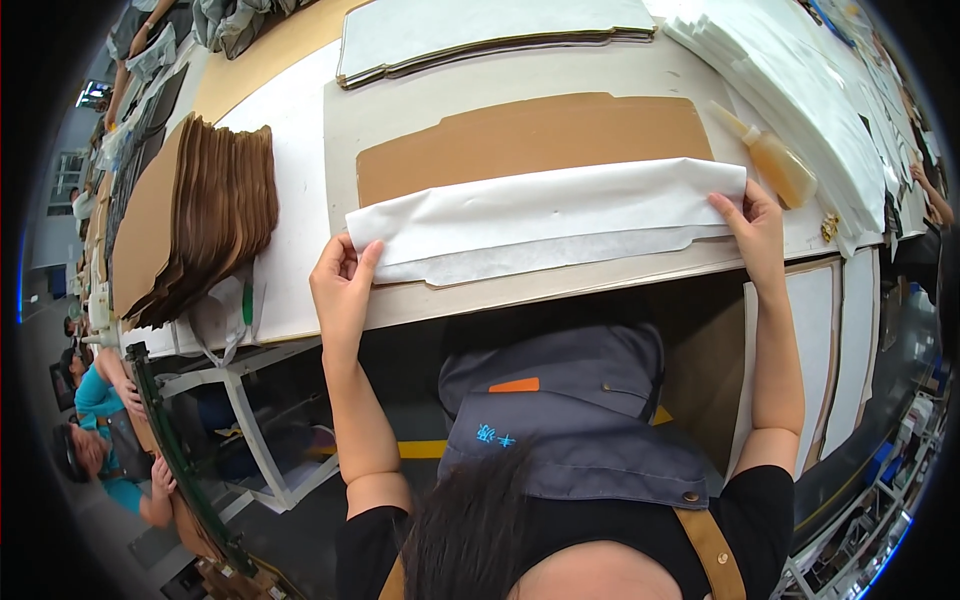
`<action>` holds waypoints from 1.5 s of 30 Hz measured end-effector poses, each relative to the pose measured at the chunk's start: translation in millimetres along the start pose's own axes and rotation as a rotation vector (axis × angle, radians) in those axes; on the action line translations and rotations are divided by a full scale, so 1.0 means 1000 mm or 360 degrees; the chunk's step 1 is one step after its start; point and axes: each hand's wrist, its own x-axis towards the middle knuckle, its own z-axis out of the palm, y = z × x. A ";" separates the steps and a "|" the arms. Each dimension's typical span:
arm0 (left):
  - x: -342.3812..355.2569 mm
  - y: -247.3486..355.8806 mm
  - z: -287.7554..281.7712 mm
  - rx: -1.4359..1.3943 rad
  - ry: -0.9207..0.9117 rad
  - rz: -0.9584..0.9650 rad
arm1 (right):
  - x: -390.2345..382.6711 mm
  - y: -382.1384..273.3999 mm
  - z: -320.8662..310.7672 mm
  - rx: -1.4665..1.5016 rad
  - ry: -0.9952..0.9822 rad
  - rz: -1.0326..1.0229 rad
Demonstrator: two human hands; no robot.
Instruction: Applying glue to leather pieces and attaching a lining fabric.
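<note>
Left hand [341,290] and right hand [760,236] pinch opposite ends of the long white sheet [550,212], sideways before the flat brown cardboard [540,138].

Passable at ten o'clock of the white sheet [555,207], over tabletop [304,150] between the stack of brown pieces [215,195] and the brown panel [540,140]; narrower at twelve, below the pale-topped boards [500,35]. Obstructed at nine by that stack, at two by piled white material [765,90] and, nearer three, an amber bottle [782,168]. Occupied at eight-thirty by left hand [343,280], at three by right hand [758,230].
</note>
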 end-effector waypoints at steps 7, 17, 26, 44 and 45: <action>0.001 -0.006 -0.002 0.0128 -0.0033 0.0021 | -0.002 -0.002 0.004 0.0008 0.0040 -0.0032; -0.002 -0.003 0.001 0.0073 0.0043 0.0015 | -0.001 -0.001 0.005 -0.0079 0.0054 -0.0057; -0.002 0.001 0.002 0.0153 0.0040 0.0049 | 0.000 0.004 0.006 -0.0126 0.0092 -0.0119; -0.002 0.002 0.003 0.0366 0.0063 0.0313 | 0.000 0.003 0.007 -0.0568 0.0222 -0.0375; -0.002 0.002 0.003 0.0366 0.0064 0.0315 | 0.001 0.004 0.007 -0.0567 0.0223 -0.0377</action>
